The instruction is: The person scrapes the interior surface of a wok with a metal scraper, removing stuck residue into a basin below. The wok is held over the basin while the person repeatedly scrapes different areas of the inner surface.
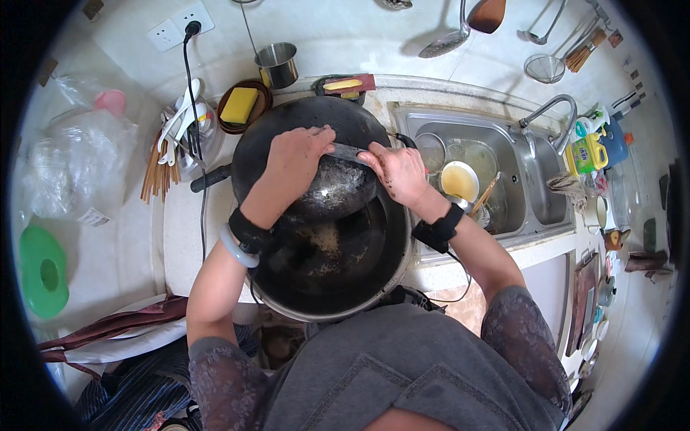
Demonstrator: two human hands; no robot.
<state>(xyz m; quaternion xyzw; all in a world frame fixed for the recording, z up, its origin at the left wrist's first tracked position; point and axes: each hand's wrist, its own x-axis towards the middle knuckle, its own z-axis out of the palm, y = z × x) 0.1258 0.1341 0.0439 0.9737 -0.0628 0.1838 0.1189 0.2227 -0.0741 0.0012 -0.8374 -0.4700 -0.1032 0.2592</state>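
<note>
A blackened wok [337, 188] with worn, shiny grey patches leans over a large dark basin-like pan [329, 293]. Its black handle [211, 178] appears to point left. Across the wok lies a flat grey metal blade [346, 152]. My left hand [295, 164] grips the blade's left end, fingers bent over it. At the other end, my right hand [396, 169] pinches the blade between thumb and fingers; dark specks mark its skin. Brown, crumb-like residue [323, 242] lies in the large pan below. How far the blade extends under my fingers is hidden.
To the right, a double steel sink [509, 207] holds bowls and chopsticks. A yellow sponge [239, 105] in a brown dish and a steel cup [277, 64] stand behind. Left are a utensil holder [207, 134] and a black cable [200, 145]. A yellow detergent bottle [587, 154] stands past the faucet.
</note>
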